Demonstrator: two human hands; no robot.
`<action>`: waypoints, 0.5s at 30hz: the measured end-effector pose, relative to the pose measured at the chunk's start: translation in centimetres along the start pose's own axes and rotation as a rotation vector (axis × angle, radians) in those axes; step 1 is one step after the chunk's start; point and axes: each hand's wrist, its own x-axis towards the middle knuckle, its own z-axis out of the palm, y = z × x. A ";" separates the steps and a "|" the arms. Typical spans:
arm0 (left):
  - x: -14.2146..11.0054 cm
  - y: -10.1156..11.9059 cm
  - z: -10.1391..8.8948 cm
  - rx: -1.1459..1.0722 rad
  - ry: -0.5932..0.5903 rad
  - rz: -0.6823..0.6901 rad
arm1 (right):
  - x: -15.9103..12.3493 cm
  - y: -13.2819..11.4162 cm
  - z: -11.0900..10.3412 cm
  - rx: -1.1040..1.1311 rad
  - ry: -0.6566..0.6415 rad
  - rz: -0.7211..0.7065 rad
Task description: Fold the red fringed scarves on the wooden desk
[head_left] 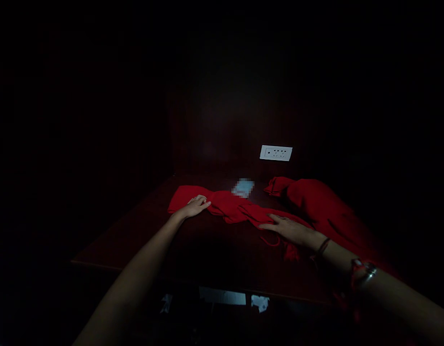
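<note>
A long piece of red cloth (227, 204), perhaps a garment, lies bunched and creased across a dark reddish table (142, 240). My left hand (197, 205) rests on its left part, fingers laid over the fabric and thumb apart. Farther right, my right hand (287, 228) lies on the same cloth with its fingers stretched out. A thin red cord (270, 242) loops out beside the right fingers. Behind my right forearm lies a larger heap of red cloth (319, 202); whether the two pieces join is hidden in the dark.
A white wall socket (276, 153) is set in the dark panel behind the table. A pale, pixelated item (244, 187) lies just beyond the cloth. Below the table's front edge, light-coloured scraps (224, 295) show. Everything around is very dark.
</note>
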 end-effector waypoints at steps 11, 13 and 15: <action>-2.4 0.7 -1.7 -0.026 -0.064 0.168 | -2.5 4.4 -6.6 -0.254 0.215 -0.088; -3.2 1.2 -2.2 -0.061 -0.118 0.161 | -3.2 5.0 -8.1 -0.228 0.249 -0.030; -4.0 1.4 -2.8 -0.091 -0.163 0.125 | -3.8 6.1 -8.4 -0.135 0.218 0.022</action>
